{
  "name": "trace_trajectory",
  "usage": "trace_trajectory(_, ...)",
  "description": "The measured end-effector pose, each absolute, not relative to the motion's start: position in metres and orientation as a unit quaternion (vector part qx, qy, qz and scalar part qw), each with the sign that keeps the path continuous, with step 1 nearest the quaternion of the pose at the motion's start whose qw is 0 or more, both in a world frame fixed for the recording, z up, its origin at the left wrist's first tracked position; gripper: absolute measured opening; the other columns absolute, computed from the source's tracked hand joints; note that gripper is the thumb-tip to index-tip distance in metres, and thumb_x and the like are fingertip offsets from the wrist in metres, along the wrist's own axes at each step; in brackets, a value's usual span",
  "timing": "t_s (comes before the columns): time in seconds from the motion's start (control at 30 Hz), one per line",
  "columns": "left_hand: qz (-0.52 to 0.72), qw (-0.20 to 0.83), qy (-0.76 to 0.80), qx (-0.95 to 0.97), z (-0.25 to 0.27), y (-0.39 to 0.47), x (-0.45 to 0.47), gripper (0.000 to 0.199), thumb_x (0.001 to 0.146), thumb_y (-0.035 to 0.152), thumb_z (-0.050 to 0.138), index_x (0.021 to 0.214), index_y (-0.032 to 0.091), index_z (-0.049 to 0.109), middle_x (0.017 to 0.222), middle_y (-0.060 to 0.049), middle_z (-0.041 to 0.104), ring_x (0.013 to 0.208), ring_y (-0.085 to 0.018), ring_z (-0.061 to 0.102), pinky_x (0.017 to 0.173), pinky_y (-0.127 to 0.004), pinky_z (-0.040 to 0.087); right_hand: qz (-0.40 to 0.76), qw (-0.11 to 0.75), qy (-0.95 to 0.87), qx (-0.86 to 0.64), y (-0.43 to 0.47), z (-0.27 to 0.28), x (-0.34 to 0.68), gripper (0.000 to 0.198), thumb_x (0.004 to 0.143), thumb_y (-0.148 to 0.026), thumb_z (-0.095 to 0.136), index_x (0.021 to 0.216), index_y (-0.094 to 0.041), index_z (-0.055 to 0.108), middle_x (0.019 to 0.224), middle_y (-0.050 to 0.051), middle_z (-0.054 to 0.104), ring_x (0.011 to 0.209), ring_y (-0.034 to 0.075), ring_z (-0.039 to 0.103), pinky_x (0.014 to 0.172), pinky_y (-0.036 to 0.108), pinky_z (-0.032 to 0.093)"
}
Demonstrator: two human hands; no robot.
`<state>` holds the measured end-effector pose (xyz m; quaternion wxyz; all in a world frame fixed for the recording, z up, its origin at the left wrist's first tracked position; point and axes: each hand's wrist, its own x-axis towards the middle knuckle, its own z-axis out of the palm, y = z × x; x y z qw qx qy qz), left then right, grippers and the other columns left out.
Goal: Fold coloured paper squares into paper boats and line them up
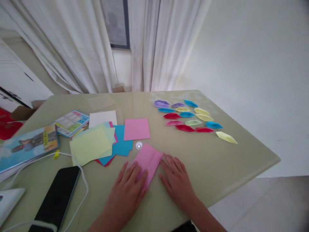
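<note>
A sheet of pink paper point(150, 157) with a lengthwise crease lies at a slant on the table in front of me, apparently folded. My left hand point(127, 188) rests on its left side, fingers stretched over the surface and pressing it down; that hides its lower left part. My right hand point(178, 182) lies at the paper's right edge, its fingertips touching or very near the corner, thumb apart from the fingers. Just beyond is a flat square of pink paper point(136, 129), with a small clear round disc point(139, 145) between the two.
Loose yellow point(89, 145) and blue paper sheets point(122, 141) overlap on the left. Several folded paper pieces point(185, 128) in many colours lie in rows at the right. A black phone point(58, 193), a white cable point(84, 180) and a booklet point(29, 146) occupy the left side.
</note>
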<state>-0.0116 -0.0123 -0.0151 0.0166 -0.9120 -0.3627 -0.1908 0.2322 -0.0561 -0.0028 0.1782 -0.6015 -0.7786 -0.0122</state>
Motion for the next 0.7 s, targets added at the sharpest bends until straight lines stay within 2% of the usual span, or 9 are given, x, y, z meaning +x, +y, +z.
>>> trace_trajectory(0.07,-0.185,0.017,-0.362,-0.914,-0.021,-0.036,-0.006,0.038,0.102,0.036,0.06,0.137,0.024,0.067,0.129,-0.008,0.076,0.13,-0.034,0.063,0.122,-0.055,0.032,0.008,0.203,-0.78,-0.591,-0.065,-0.002,0.225,0.035,0.107,-0.023,0.05,0.138,-0.018,0.065,0.137,0.014,0.072,0.123,0.03,0.065,0.107,0.051,0.049)
trace_trajectory(0.1,-0.191,0.011,-0.343,-0.92,-0.022,-0.045,-0.005,0.042,0.1,0.037,0.063,0.139,0.023,0.065,0.127,-0.008,0.076,0.125,-0.032,0.065,0.118,-0.051,0.039,0.025,0.213,-0.788,-0.577,-0.069,-0.002,0.222,0.033,0.106,-0.021,0.05,0.134,-0.019,0.067,0.131,0.012,0.074,0.117,0.028,0.066,0.105,0.048,0.049)
trace_trajectory(0.2,-0.206,-0.05,-0.275,-0.938,-0.022,-0.055,-0.007,0.045,0.096,0.036,0.067,0.139,0.023,0.063,0.121,-0.005,0.078,0.112,-0.025,0.07,0.108,-0.039,0.05,0.05,0.216,-0.811,-0.541,-0.074,-0.001,0.218,0.032,0.106,-0.02,0.051,0.135,-0.022,0.065,0.133,0.007,0.074,0.117,0.026,0.066,0.109,0.046,0.047)
trace_trajectory(0.27,-0.19,-0.077,-0.273,-0.94,-0.018,-0.048,-0.014,0.057,0.092,0.037,0.071,0.145,0.022,0.058,0.137,-0.006,0.073,0.124,-0.027,0.066,0.112,-0.042,0.049,0.039,0.216,-0.816,-0.534,-0.072,-0.002,0.22,0.034,0.107,-0.019,0.053,0.139,-0.022,0.064,0.138,0.007,0.072,0.123,0.026,0.064,0.111,0.046,0.045)
trace_trajectory(0.3,-0.17,-0.077,-0.285,-0.94,-0.015,-0.043,-0.019,0.064,0.09,0.037,0.073,0.15,0.024,0.054,0.15,-0.007,0.066,0.134,-0.03,0.061,0.115,-0.047,0.047,0.03,0.221,-0.813,-0.537,-0.071,-0.004,0.222,0.033,0.107,-0.018,0.054,0.138,-0.022,0.064,0.137,0.008,0.072,0.122,0.027,0.064,0.11,0.045,0.046)
trace_trajectory(0.37,-0.142,-0.08,-0.3,-0.94,-0.012,-0.033,-0.026,0.074,0.088,0.038,0.077,0.155,0.027,0.049,0.161,-0.005,0.057,0.14,-0.033,0.056,0.117,-0.053,0.045,0.015,0.241,-0.804,-0.544,-0.068,-0.006,0.225,0.028,0.107,-0.017,0.055,0.131,-0.021,0.068,0.126,0.01,0.075,0.114,0.026,0.066,0.102,0.043,0.05)
trace_trajectory(0.47,-0.142,-0.075,-0.318,-0.934,-0.012,-0.028,-0.026,0.062,0.09,0.032,0.079,0.148,0.03,0.056,0.15,-0.003,0.067,0.13,-0.031,0.064,0.113,-0.054,0.049,0.036,0.253,-0.801,-0.541,-0.073,-0.007,0.226,0.022,0.108,-0.016,0.054,0.121,-0.022,0.071,0.109,0.008,0.077,0.1,0.025,0.069,0.093,0.04,0.054)
trace_trajectory(0.6,-0.178,-0.064,-0.33,-0.925,-0.017,-0.035,-0.014,0.034,0.097,0.02,0.072,0.13,0.026,0.068,0.128,-0.002,0.078,0.113,-0.028,0.072,0.107,-0.048,0.052,0.096,0.226,-0.797,-0.552,-0.086,0.0,0.226,0.024,0.108,-0.027,0.057,0.128,-0.023,0.068,0.121,0.009,0.075,0.11,0.028,0.068,0.101,0.044,0.055)
trace_trajectory(0.7,-0.192,-0.05,-0.32,-0.926,-0.018,-0.036,-0.01,0.027,0.099,0.015,0.066,0.125,0.024,0.069,0.12,-0.003,0.079,0.105,-0.027,0.073,0.101,-0.045,0.054,0.115,0.214,-0.794,-0.557,-0.092,0.006,0.228,0.037,0.104,-0.041,0.065,0.136,-0.022,0.065,0.129,0.011,0.073,0.116,0.03,0.067,0.103,0.046,0.056)
